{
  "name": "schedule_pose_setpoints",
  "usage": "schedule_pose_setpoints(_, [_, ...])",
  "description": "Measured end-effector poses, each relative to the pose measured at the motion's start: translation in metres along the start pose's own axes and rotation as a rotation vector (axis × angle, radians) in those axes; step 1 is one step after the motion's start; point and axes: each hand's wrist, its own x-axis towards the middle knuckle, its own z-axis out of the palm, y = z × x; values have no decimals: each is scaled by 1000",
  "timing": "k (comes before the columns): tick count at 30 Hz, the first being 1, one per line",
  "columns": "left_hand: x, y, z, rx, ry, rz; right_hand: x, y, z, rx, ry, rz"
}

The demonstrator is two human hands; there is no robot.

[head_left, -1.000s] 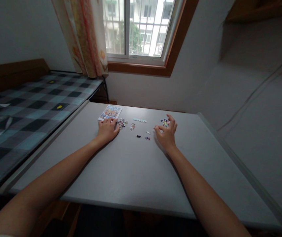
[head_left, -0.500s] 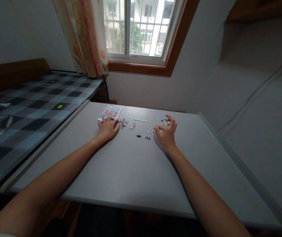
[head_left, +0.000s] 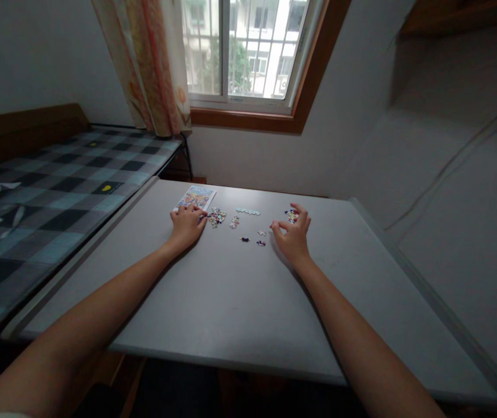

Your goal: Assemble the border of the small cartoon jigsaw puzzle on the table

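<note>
My left hand (head_left: 186,227) rests palm down on the table, its fingers spread at the lower edge of a colourful picture card (head_left: 197,197). Close beside its fingertips lies a pile of small jigsaw pieces (head_left: 217,217). Over on the right, my right hand (head_left: 292,233) is raised a little with fingers curved and apart. Behind its fingers, partly hidden, is a second pile of jigsaw pieces (head_left: 291,216). Between the hands lie a joined pale strip of pieces (head_left: 248,212), a small cluster (head_left: 234,222), a dark piece (head_left: 245,239), a whitish piece (head_left: 262,233) and a dark multicoloured piece (head_left: 261,243).
The white table (head_left: 222,302) stands below a barred window (head_left: 248,52) with a patterned curtain (head_left: 155,69). Along its left side is a bed (head_left: 65,191) with a checked cover. A cable (head_left: 449,157) hangs on the right wall, below a wooden shelf (head_left: 461,20).
My left hand has shifted slightly to the left, away from the nearby pile. My right hand stays almost where it was. The pieces look unmoved.
</note>
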Motion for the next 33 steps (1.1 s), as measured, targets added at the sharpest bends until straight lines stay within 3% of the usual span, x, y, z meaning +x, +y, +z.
schedule_pose_setpoints(4, [1, -1, -7, 15, 59, -1, 0, 0, 0, 14, -5, 0])
schedule_pose_setpoints(8, [1, 2, -15, -15, 211, -29, 0, -2, -2, 8, -8, -18])
schedule_pose_setpoints(12, [-7, 12, -14, -146, 269, 234, 1, -12, -3, 78, -87, -69])
schedule_pose_setpoints(17, [-17, 24, -6, -273, 268, 565, -4, -35, -1, 347, -388, -112])
schedule_pose_setpoints(19, [-19, 26, -6, -316, 259, 658, -7, -43, 0, 398, -446, -109])
schedule_pose_setpoints(25, [-23, 28, -7, -362, 233, 753, -12, -51, 1, 460, -469, -116])
schedule_pose_setpoints(33, [-25, 32, -8, -418, 258, 836, -12, -53, 1, 561, -447, -22])
